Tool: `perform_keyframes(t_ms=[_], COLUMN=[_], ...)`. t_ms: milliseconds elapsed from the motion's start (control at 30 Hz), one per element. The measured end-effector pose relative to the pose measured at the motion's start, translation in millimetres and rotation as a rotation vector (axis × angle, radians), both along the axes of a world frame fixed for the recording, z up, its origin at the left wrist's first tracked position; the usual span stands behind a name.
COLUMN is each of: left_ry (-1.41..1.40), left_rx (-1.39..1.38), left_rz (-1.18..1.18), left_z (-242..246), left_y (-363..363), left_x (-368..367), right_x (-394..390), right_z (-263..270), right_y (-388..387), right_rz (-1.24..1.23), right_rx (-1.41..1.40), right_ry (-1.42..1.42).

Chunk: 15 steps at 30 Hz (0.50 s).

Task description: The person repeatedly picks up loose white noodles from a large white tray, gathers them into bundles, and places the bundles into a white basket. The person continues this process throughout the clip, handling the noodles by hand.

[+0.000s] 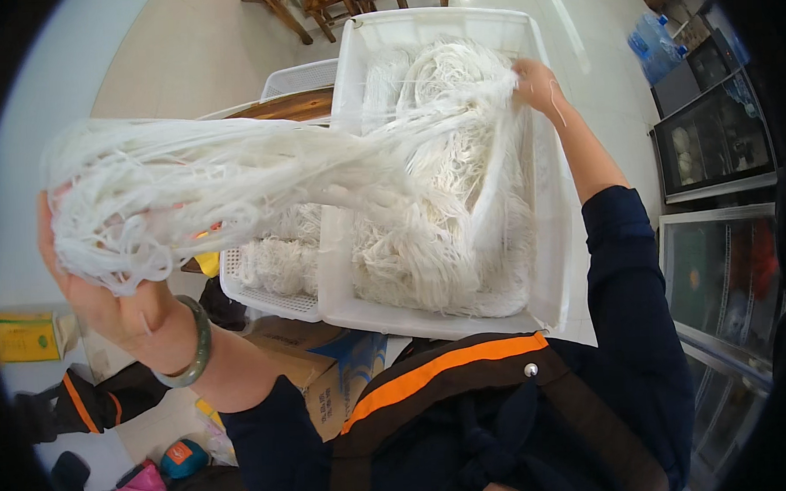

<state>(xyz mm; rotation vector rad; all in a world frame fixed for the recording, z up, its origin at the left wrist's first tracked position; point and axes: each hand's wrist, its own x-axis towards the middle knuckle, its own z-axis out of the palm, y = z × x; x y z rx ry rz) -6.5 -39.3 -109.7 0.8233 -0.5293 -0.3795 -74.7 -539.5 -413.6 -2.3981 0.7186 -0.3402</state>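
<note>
A thick hank of white noodles stretches across in front of me, partly blurred. Its left end lies draped over my left hand, which is raised at the far left with a green bangle on the wrist. My right hand pinches the strands at the other end, near the right wall of a white plastic bin. One loose strand clings to my right wrist. More noodles lie in the bin, with a coiled bundle at its far end. The fingers of my left hand are mostly hidden by the noodles.
A white perforated basket with noodles stands left of the bin. Cardboard boxes are below it. Glass-door coolers and a blue water jug line the right side. Wooden stools stand beyond the bin.
</note>
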Motion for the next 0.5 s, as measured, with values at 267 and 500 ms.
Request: perform_keyframes(t_ms=[267,500], left_ry=[0.130,-0.101], left_rx=[0.078,0.438], left_rz=[-0.256,-0.248], left_z=[-48.0,-77.0], left_y=[-96.3,-131.3], left_x=[1.5,-36.2], right_x=[-10.9,-28.2], right_z=[87.0,182.9], right_y=[93.0,196.3], right_rz=[0.594,0.677], right_rx=[0.009,0.128], right_ry=[0.003,-0.583])
